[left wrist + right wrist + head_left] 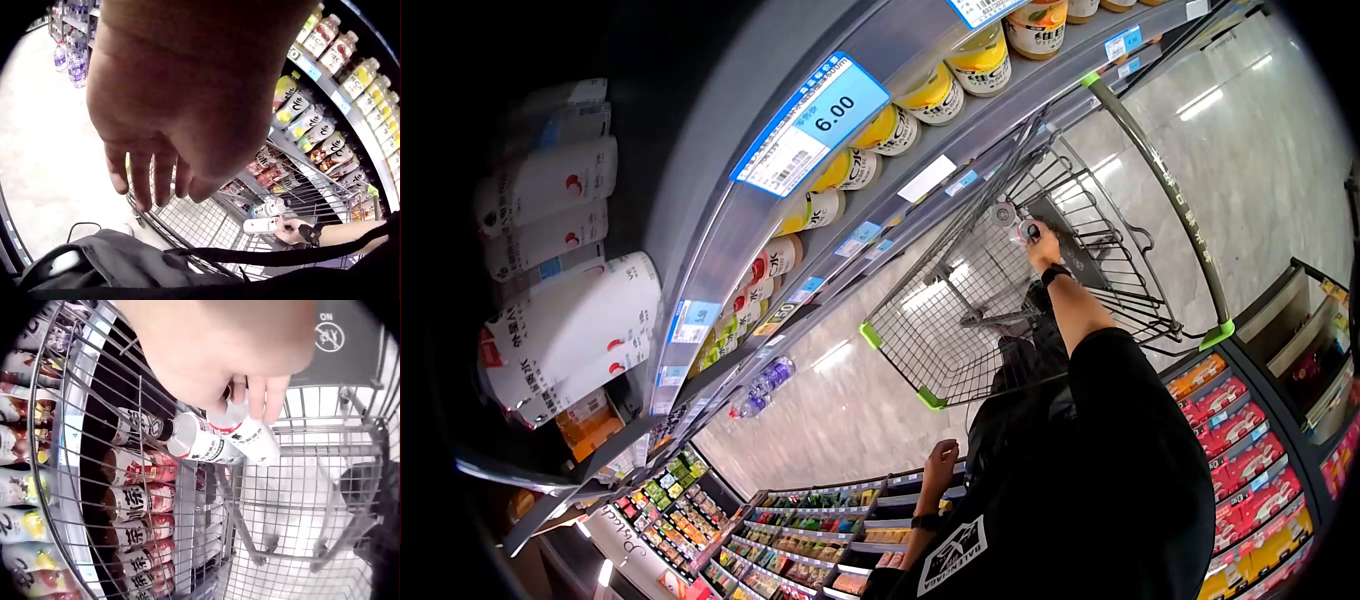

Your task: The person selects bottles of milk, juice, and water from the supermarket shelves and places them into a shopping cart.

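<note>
My right hand (1045,245) is down in the shopping cart (300,506), fingers curled around the upper end of a white-labelled drink bottle (253,439). Beside it in the cart lies a second bottle (200,437) with a similar white label and a dark cap. In the left wrist view the held bottle (259,225) slants near the cart's side, and the other bottle (270,208) is right next to it. My left hand (941,465) hangs by my body with loose fingers, holding nothing; its palm (181,119) fills much of the left wrist view.
A drinks shelf (800,165) with yellow-labelled bottles (892,130) and price tags runs along the cart. Large white-labelled bottles (580,325) stand on a shelf at the left. Purple-labelled water jugs (765,387) are on the floor. Stocked snack shelves (810,535) line the far side.
</note>
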Demonstrator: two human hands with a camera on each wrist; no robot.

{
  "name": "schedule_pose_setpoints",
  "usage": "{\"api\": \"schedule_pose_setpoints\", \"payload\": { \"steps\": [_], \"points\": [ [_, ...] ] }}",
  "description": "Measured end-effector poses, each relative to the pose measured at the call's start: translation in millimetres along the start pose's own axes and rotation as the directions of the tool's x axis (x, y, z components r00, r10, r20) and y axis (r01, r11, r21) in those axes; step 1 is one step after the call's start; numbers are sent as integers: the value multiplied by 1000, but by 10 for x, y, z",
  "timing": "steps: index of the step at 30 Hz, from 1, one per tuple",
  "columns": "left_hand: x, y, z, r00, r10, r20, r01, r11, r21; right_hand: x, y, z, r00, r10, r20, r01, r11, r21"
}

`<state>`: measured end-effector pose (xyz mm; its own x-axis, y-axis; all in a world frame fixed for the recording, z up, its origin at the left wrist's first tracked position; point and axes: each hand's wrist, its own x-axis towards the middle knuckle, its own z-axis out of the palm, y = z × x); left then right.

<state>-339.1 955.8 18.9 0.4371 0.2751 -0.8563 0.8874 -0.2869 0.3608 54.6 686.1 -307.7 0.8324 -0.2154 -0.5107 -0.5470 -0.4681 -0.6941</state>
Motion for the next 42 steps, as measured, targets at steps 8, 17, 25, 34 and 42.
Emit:
{"api": "schedule_pose_setpoints", "payload": {
  "steps": [8, 17, 25, 34, 42],
  "points": [
    [260, 680, -322, 953, 290, -91, -287, 957, 42, -450, 706, 183, 998, -23, -58, 41, 946, 320],
    [-231, 2949, -1697, 270, 763, -587, -916, 392, 88, -1691, 412, -955, 969, -168, 184, 85, 918, 388],
    [-681, 4716, -2882, -240, 637, -732, -955, -20, 296, -2636, 116, -1760, 986, -141, 84, 111, 950, 291],
    [-985, 4905, -3164, -27, 654, -756, -977, 143, 159, -3311, 92, -2178, 997, -62, 52, 41, 941, 335],
    [-943, 4101, -2536, -544, 436, -717, -823, -112, 557, -3230, -41, -2170, 984, -178, 2, 174, 965, 194]
  ]
}}
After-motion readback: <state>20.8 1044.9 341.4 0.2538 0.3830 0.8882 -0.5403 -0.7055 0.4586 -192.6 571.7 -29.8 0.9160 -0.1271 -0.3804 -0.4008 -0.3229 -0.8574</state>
